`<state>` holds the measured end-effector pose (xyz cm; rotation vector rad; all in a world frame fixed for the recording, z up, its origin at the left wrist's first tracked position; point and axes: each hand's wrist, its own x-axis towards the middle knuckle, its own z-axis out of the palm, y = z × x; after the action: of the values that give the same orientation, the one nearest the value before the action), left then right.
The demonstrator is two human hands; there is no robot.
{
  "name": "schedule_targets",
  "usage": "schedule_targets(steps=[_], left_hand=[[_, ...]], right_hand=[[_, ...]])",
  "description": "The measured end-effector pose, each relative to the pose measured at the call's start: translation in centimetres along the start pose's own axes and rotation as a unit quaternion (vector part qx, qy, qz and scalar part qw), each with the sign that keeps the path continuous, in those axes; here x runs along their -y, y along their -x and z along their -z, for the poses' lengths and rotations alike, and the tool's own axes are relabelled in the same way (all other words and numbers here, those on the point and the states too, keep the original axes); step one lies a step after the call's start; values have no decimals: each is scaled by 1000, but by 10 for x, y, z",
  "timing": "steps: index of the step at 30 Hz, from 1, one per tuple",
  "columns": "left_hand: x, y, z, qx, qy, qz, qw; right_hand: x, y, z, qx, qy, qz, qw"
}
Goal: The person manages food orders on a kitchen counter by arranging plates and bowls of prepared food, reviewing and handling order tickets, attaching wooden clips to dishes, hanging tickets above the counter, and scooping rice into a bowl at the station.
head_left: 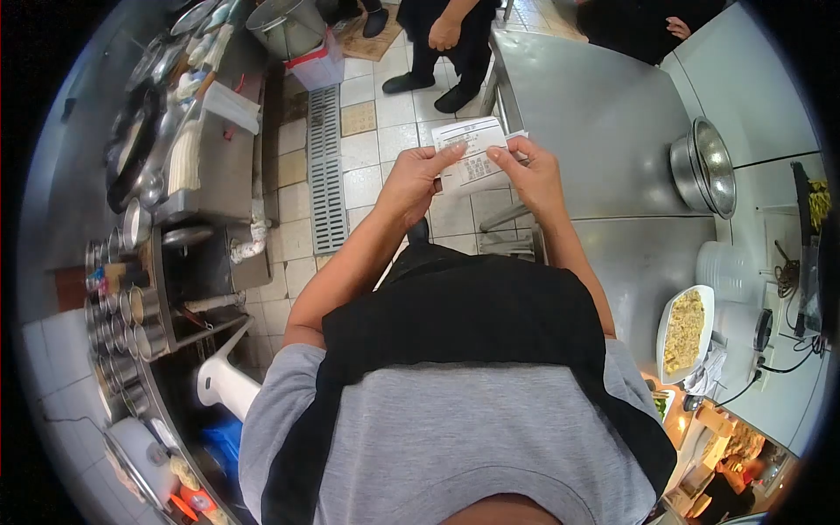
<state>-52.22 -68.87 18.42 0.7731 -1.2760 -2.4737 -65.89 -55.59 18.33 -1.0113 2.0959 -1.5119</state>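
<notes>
Several printed paper slips [472, 156] are held out in front of my body, over the tiled floor. My left hand [415, 178] pinches their left side between thumb and fingers. On the right side, my right hand [532, 173] grips the slips with its thumb on top. The two hands are close together but apart. Dark print shows on the white paper, too small to read. Parts of the fingers under the slips are hidden.
Steel tables [595, 122] stand at the right, with metal bowls [704, 166] and a white dish of food [684, 334]. Pans and metal containers [131, 319] line the left. Ahead, another person [451, 44] stands beyond a floor drain [327, 175].
</notes>
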Motion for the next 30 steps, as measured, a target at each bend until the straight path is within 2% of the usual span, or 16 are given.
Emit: schedule_targets(steps=[5,12,24,27,30], left_hand=[[-38,-37,10,49,70,-1,996],[-89,-95,46,92,39,-21,995],[-137,-195,74,93,71,-17,993],[-141,-235,75,73,67,-9,995],[-147,-270,69,65,75,1,995]], right_hand=[[-7,-49,-3,-18,-93,-43,995],[-4,-119,-30,-78,-220,-69,970],[-19,-223,-36,-96,-217,-98,967],[-34,-261,-17,-136,-171,-96,971],[-60,-311,16,-198,-194,-84,957]])
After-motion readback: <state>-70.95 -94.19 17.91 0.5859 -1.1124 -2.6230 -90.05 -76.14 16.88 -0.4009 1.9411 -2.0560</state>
